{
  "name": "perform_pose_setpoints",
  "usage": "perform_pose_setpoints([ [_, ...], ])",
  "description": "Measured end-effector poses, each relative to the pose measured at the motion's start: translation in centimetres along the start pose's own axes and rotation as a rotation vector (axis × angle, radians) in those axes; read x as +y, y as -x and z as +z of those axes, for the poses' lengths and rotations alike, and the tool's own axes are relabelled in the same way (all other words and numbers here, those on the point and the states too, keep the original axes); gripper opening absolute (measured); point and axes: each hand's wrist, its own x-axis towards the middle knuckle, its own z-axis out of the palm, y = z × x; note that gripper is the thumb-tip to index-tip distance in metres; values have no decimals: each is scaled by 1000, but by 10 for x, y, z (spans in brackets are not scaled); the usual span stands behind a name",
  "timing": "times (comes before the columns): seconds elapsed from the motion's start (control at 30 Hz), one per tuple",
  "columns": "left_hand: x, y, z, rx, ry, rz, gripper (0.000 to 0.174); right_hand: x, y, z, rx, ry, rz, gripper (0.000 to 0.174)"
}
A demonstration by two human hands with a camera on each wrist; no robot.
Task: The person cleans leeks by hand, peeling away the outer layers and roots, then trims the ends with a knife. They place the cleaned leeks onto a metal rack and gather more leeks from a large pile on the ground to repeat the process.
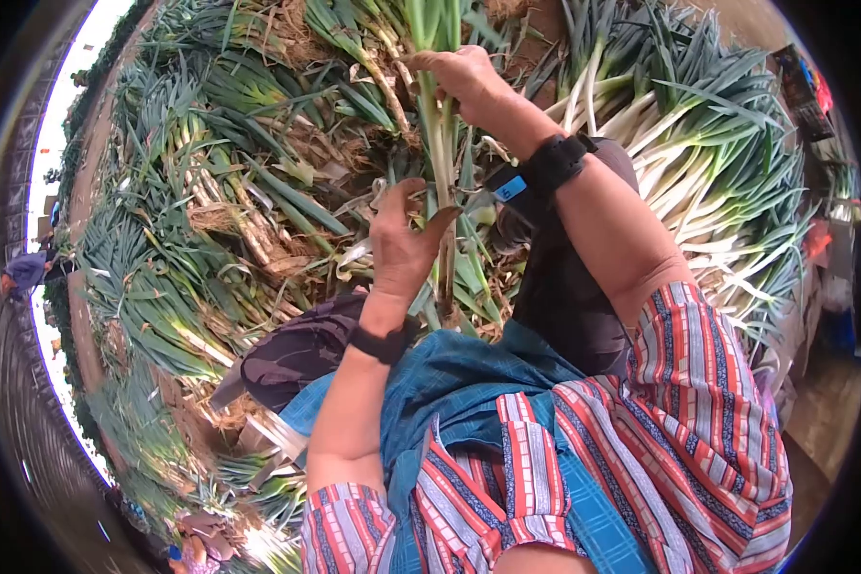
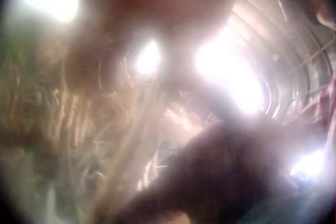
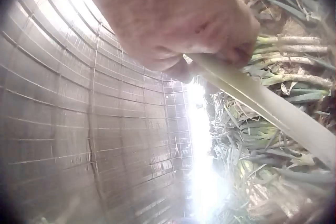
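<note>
Gripped high on its pale shank by the right hand (image 1: 461,78), with the fingers (image 3: 226,29) curled tight round it: one long leek (image 1: 440,143). Held roughly upright above the lap, over the blue apron (image 1: 469,383). Green leaves run off past the top of the head view, and what looks like the rooty end points down toward the knees.

Lower down, met by the left hand (image 1: 400,247). Fingers loosely spread and pointing up, thumb laid against the shank, no closed grip to be seen. Nothing to be had from the left wrist view, which is blurred and washed out by glare.

Likely light for its length. Firm and fairly stiff in the white shank, but liable to snap or crease if bent hard. Soft and floppy in the leaves, which would tear rather than bear a pull. Outer skin probably loose, dirty and a little slick, so apt to slide off under a pinch. Best taken hold of on the firm shank, as the right hand does, never by the leaf tips.

All around, heaps of the same crop: pale cleaned stalks (image 1: 698,163) to the right, untrimmed dirtier ones (image 1: 210,191) to the left. Behind, a ribbed greenhouse wall (image 3: 79,119).
</note>
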Motion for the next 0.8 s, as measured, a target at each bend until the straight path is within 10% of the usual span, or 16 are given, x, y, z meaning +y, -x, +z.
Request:
perform_pose_setpoints([
  [0.3,-12,-23,16,-85,788,-514,25,0,-5,-1,-58,71,-24,31],
  [0.4,-17,-37,10,-209,566,-466,23,10,-11,3,-184,43,-60,37],
  [0.8,-29,-82,-81,383,1169,-428,10,105,58,26,-678,245,178,25],
])
